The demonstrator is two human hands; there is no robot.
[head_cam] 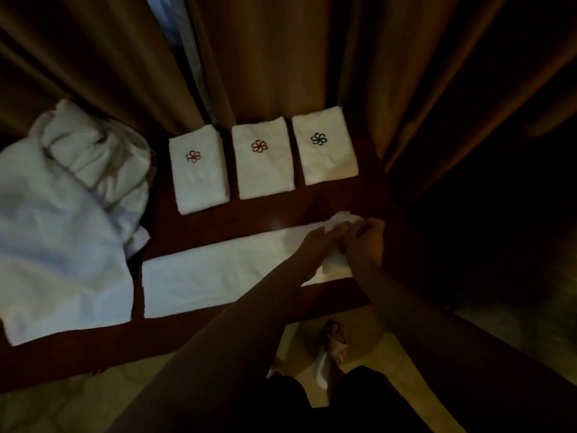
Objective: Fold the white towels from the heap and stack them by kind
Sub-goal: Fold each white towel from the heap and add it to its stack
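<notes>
1. The towel in hand [224,270] is a long white strip, already folded lengthwise, lying flat along the near edge of the dark wooden table [78,354], running from left to right in front of you
2. Your left hand [324,242] lies on the strip's right end with its fingers stretched out fairly straight, pressing the cloth down; your right hand [365,242] is just beside it, touching it, fingers curled and pinching the bunched right end of the strip, which is lifted slightly off the table
3. The cloth looks soft, light and limp; my judgement is that it will sag and slip out of line if you lift it by one point, so take hold at both corners of the right end and carry it over evenly to the left
4. Beyond the strip, well apart from it, three folded towels sit side by side at the back of the table: a left one [199,173] and a middle one [263,159], each with a red flower mark, and a right one [324,146] with a dark flower mark
5. To your left the heap [62,214] of unfolded white towels spreads over the table's left end, just beside the strip's left edge
6. Brown curtains [281,57] hang behind the table; the light is dim
</notes>
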